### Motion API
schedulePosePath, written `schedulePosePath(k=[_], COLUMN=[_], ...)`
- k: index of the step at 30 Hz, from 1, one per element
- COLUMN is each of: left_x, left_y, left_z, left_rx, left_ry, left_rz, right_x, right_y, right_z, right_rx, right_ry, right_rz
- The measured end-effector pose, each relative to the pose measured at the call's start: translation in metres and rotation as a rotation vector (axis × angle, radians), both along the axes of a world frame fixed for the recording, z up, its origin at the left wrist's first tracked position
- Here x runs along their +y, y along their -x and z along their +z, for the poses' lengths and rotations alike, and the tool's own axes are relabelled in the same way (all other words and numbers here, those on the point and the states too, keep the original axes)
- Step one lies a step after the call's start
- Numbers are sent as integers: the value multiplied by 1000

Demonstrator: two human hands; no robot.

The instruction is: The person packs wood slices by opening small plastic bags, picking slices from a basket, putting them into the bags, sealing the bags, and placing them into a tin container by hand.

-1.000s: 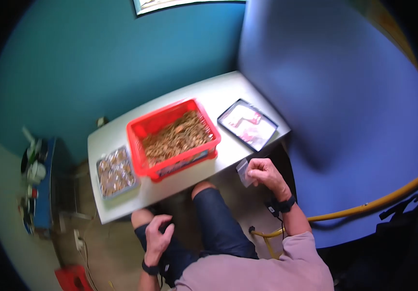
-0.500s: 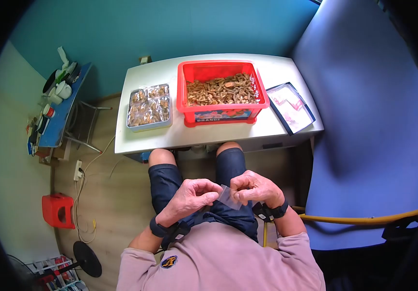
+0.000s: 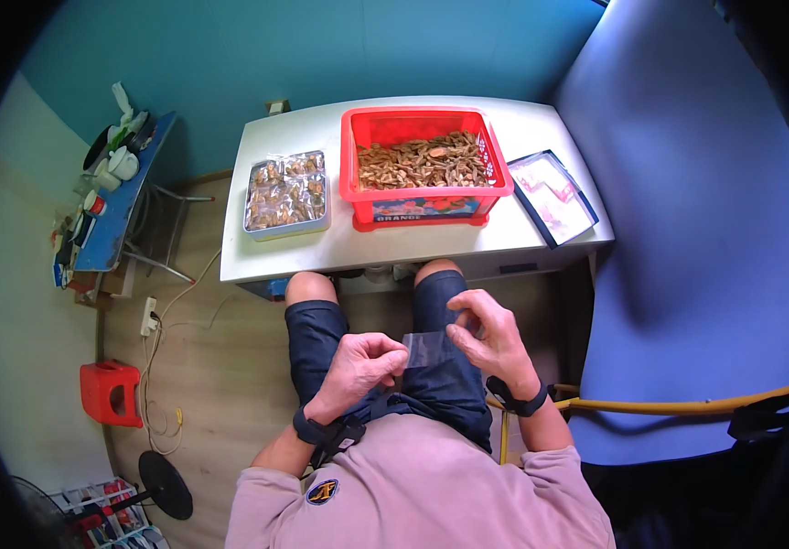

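My left hand (image 3: 364,368) pinches the left edge of a small clear plastic bag (image 3: 426,349) above my lap. Just right of the bag, my right hand (image 3: 488,337) is raised with thumb and fingers apart and nothing seen between them. On the white table (image 3: 376,247) ahead stands a red basket (image 3: 426,206) holding many brown dried pieces (image 3: 422,163). To its left lies a metal tin (image 3: 286,194) filled with small clear packets of similar pieces. A black-rimmed tray (image 3: 554,199) with clear and pink-marked plastic bags lies to the basket's right.
A blue side table (image 3: 129,206) with cups and other items stands at the left. Below it are a red stool (image 3: 111,393), a white power strip (image 3: 150,316) with cables and a black round base (image 3: 166,485). A blue surface with a yellow rail (image 3: 687,405) is at the right.
My left hand has met the bag, which my right hand carried over from the right. Since half a second ago, my right hand has let go, opened and risen slightly.
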State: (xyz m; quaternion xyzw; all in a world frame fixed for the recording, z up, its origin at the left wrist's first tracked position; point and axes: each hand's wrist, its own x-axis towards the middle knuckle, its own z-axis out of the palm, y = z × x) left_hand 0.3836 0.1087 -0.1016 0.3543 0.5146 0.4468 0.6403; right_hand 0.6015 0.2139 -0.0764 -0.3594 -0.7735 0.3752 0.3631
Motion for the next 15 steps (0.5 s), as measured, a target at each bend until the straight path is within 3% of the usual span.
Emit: schedulePosePath(k=[6,15], left_x=[3,4], left_y=[-1,-8], left_z=[-7,-23], left_rx=[21,110], left_ry=[10,-67], left_rz=[107,105], right_x=[-32,-37], right_y=[9,26], right_z=[-9,-43], right_rx=[109,132], right_ry=[366,516], right_rz=[99,157])
